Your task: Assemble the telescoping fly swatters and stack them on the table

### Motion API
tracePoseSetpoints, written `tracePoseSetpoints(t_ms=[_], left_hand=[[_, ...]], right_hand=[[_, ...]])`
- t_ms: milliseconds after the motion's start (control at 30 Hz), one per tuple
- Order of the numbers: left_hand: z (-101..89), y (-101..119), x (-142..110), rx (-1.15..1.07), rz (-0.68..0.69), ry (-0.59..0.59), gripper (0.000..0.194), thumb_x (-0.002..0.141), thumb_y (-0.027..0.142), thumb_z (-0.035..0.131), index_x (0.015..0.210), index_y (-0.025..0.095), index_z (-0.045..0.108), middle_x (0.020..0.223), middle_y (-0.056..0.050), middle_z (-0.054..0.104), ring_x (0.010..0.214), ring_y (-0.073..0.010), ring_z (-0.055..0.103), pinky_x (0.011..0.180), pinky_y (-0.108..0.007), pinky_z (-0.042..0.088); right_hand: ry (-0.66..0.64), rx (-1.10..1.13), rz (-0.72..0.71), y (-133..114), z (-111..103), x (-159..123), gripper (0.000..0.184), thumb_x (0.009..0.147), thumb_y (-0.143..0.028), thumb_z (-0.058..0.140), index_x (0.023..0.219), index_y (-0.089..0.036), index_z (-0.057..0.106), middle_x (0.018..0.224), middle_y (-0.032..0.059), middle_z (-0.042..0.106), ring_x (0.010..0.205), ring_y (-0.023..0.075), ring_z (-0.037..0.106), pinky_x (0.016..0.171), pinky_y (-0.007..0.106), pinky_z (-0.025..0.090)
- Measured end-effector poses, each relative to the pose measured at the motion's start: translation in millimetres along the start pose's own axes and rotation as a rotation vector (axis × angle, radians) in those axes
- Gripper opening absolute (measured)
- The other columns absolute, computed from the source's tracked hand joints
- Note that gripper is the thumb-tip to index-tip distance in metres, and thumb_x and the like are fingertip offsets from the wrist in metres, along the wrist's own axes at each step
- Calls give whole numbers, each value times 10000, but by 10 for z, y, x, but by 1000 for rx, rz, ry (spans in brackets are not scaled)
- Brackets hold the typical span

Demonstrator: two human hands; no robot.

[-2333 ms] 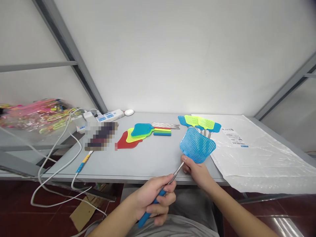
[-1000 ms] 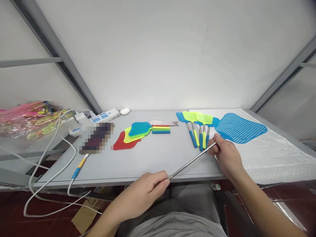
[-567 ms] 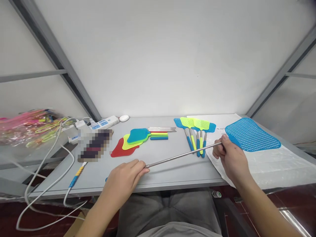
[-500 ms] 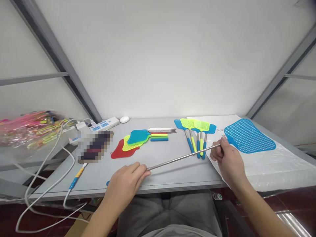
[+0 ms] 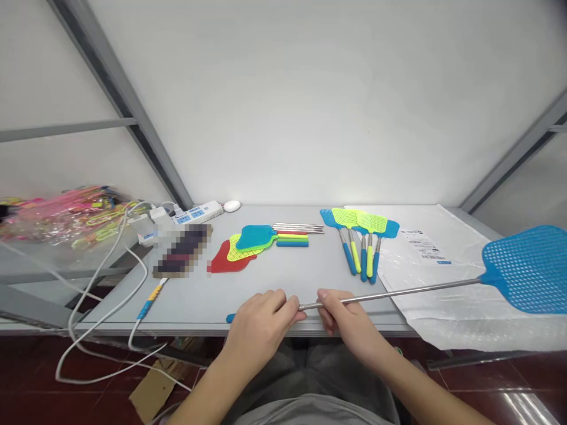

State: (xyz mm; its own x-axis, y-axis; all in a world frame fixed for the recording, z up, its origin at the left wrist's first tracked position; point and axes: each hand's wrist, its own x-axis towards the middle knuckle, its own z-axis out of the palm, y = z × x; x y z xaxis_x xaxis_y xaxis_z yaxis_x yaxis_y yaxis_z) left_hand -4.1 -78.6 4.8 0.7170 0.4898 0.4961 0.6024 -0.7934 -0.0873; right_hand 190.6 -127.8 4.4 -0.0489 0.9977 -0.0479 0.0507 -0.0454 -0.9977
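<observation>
A fly swatter (image 5: 527, 268) with a blue mesh head hangs out at the right, above a plastic sheet, on a long steel shaft (image 5: 390, 294). My left hand (image 5: 261, 330) is shut around the swatter's lower end near the table's front edge. Only a small blue handle tip (image 5: 229, 319) shows beyond it. My right hand (image 5: 349, 319) grips the steel shaft just beside the left hand. Several assembled swatters (image 5: 358, 236) lie at the table's back, and a stack of coloured swatter heads (image 5: 254, 241) lies beside bundled rods with coloured grips (image 5: 292, 236).
The grey table (image 5: 199, 307) carries a power strip (image 5: 195, 212), white cables (image 5: 110, 295), and a pixelated object (image 5: 181, 251). A clear plastic sheet (image 5: 443, 307) with a printed label (image 5: 420, 245) covers its right end. A bag of pink items (image 5: 66, 215) sits left.
My right hand has slid along the shaft to beside my left hand. The swatter head has moved right, away from the hands, and both hands now sit closer together near the table's front edge.
</observation>
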Motion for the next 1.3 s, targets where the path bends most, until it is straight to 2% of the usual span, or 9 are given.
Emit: tracePoseSetpoints(t_ms=[100,267,467,667,800,967,1200,1300], left_hand=[[-6,-47,18,24,20,-1,324,1011,376,396,801,200,569,655,6,519,582,-147,452,556,-292,268],[19,-145,7,4,60,39,389,1012,392,391,701,190,506,613,16,530,545,-131,457,549,-286,279],[10,-230,-37,27,66,55,407,1009,409,393,680,189,486,595,19,530,531,-126,464,546,-281,287],[-37,-407,-117,79,60,74,406,1013,391,369,684,192,500,592,13,532,535,-134,463,543,-293,289],[-80,-488,-159,93,44,83,426,1020,344,305,675,195,505,584,5,532,519,-138,451,539,-303,286],[-104,-556,-191,130,-1,89,386,1006,296,343,672,195,509,577,8,537,523,-135,468,548,-296,285],[-114,-701,-237,162,-39,132,378,982,251,355,639,197,504,536,16,525,502,-126,470,544,-283,284],[-156,-775,-272,197,-41,142,382,976,229,345,626,197,494,531,17,524,494,-124,470,540,-285,290]], right_hand=[[18,-23,2,-15,-52,-24,522,950,-548,430,559,-212,349,528,-48,329,525,109,344,533,267,291],[28,-130,7,-66,-196,-76,529,944,-559,439,557,-206,366,544,-34,370,547,117,357,542,271,288],[31,-232,4,-136,-242,-136,540,953,-569,415,556,-206,364,552,-28,382,553,121,369,553,280,290],[83,-167,-23,-97,-396,-169,523,954,-532,452,552,-209,367,557,-27,373,555,127,367,557,293,301],[158,-75,-25,-82,-553,-200,514,943,-500,497,540,-213,358,551,-26,356,558,131,353,554,300,316],[274,129,16,-117,-781,-264,501,874,-480,607,547,-230,321,551,-52,248,520,121,248,499,300,305],[483,268,53,-69,-1299,-412,523,830,-461,656,550,-245,272,606,-71,112,522,119,147,450,310,272],[518,255,51,-30,-1494,-477,524,841,-465,639,558,-248,255,622,-67,109,529,124,152,450,330,283]])
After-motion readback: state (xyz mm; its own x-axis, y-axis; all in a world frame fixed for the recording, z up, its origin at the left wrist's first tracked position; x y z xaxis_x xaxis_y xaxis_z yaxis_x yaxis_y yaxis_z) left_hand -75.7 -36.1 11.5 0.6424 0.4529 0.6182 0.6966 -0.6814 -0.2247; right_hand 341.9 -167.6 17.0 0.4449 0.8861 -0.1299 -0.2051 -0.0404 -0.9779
